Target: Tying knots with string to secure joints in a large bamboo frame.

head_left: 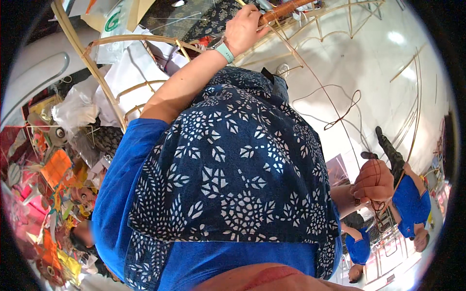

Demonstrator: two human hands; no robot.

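You had your left hand (241, 30) at the end of a rod wound with reddish-brown cord (287, 11), fingers bent around it and thumb against its lower side; the fingertips were partly hidden. The rod lay near the top of the view, among thin bamboo strips bound into an openwork frame (318, 28). A pale green watch strap (224, 52) circled your left wrist. Your right hand (371, 182) was closed in a fist low on the right, fingers pressed together around a thin brown cord (343, 120). That cord ran slantwise from the rod down to the fist, with tangled strands hanging just below your fingers. Over the pale floor (381, 77), a darker loose loop (358, 96) curved beside the straight run. Between your hands spread a navy apron (213, 182) with white floral print, over your blue shirt (127, 160). On your left rose a larger bamboo frame (87, 60), near a crumpled white plastic bag (76, 107) and an orange sheet (57, 167). Beyond your right hand, two co-workers in blue shirts (411, 198) appeared tilted by the lens.
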